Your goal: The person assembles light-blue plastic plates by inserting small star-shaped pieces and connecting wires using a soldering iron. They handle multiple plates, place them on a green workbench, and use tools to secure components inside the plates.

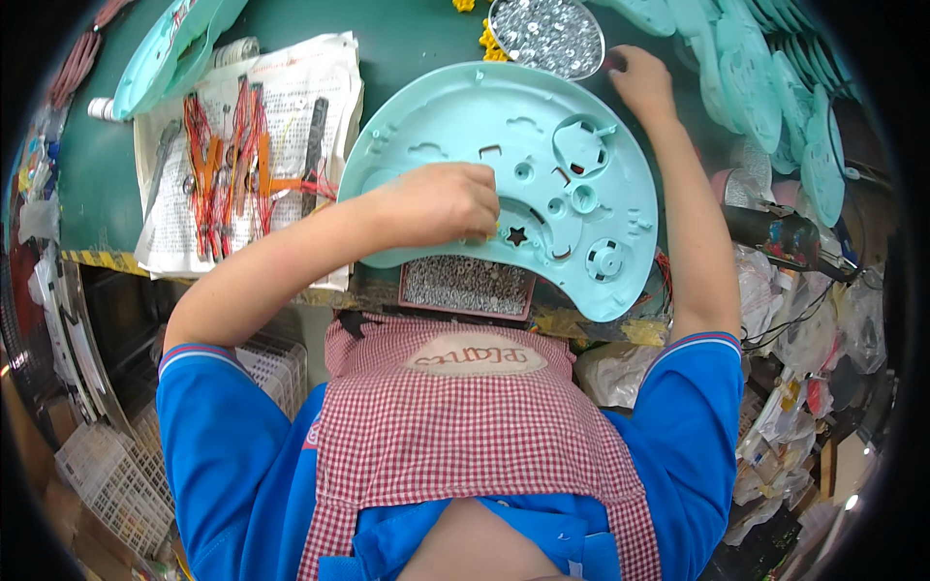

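Observation:
A curved turquoise plastic shell (387, 228), with posts, round sockets and cut-outs, lies on the table in front of me. My left hand (446, 202) is over its middle, fingers closed in a pinch. A bit of yellow shows at the fingertips, beside a star-shaped hole (516, 234); the small yellow piece is mostly covered by the hand. Beyond the shell's right far edge is my right hand (639, 82), its fingers curled near the rim of a bowl of small shiny metal parts (547, 37). Something dark shows at those fingertips, too small to name.
Several yellow pieces (494, 44) lie beside the bowl. A tray of small metal parts (465, 286) sits at the table's near edge. On the left, red-wired parts (228, 179) lie on printed paper (334, 97). Stacked turquoise shells (741, 82) fill the far right.

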{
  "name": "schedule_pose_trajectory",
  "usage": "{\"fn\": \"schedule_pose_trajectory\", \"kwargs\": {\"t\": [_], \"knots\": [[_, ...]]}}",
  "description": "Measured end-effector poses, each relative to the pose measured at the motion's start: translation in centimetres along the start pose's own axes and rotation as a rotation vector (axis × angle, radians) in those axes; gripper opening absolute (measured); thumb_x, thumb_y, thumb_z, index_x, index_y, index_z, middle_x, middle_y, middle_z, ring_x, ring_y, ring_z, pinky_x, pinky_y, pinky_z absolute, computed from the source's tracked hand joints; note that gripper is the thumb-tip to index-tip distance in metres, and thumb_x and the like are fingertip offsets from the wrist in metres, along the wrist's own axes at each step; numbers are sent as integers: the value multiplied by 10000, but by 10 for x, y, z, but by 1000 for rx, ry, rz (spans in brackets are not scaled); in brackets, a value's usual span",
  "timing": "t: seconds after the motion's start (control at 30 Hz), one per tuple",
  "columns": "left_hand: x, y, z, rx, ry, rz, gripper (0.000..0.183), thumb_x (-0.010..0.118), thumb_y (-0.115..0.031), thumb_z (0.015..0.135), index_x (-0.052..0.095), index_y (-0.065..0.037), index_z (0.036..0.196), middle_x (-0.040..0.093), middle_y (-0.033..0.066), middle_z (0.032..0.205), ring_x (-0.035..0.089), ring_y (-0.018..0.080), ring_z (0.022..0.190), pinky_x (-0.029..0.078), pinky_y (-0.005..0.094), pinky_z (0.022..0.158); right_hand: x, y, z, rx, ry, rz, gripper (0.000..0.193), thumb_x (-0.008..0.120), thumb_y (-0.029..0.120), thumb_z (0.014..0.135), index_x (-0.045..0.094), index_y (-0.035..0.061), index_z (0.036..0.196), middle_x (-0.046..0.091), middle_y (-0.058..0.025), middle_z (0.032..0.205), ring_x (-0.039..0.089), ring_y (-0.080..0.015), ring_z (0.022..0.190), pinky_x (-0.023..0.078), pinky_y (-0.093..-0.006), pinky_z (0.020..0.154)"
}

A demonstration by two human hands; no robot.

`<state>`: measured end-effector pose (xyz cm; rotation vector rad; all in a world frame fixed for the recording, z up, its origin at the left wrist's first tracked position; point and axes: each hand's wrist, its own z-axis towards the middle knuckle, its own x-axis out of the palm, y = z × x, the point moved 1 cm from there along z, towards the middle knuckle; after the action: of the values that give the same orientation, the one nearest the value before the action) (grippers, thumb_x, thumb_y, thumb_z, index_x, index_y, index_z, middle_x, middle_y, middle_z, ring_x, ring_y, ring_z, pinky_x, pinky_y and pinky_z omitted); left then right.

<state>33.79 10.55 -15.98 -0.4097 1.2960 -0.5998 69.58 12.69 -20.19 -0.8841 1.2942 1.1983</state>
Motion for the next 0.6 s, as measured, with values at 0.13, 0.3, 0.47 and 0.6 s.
{"fn": "schedule_pose_trajectory", "kwargs": {"t": [0.13,0.3,0.47,0.6], "knots": [[10,4,1,-42,-86,-165,149,749,-105,701,714,-71,843,682,15,840,616,220,874,526,350,762,-43,41,-48,163,-353,710,245,677,99,853,656,9,1080,691,-98,1108,670,-160,975,510,-279,874],[10,3,-4,15,-38,62,149,691,-119,706,725,-83,847,671,4,903,589,201,956,498,341,815,-69,135,-144,-426,13,733,304,703,-40,720,661,55,1006,675,-87,937,663,-237,845,523,-309,746],[9,0,1,21,-32,184,195,650,-139,693,735,-114,867,652,-5,993,561,196,1034,470,332,868,-56,136,-170,-707,169,498,308,704,-10,649,718,156,908,682,43,993,573,-193,965,384,-442,983],[12,-5,-1,-32,-51,234,231,671,-120,693,734,-121,916,649,-5,1026,566,206,1059,481,335,894,-51,130,-175,-673,230,468,332,693,-16,638,727,196,890,690,69,997,556,-196,989,328,-487,1034]]}}
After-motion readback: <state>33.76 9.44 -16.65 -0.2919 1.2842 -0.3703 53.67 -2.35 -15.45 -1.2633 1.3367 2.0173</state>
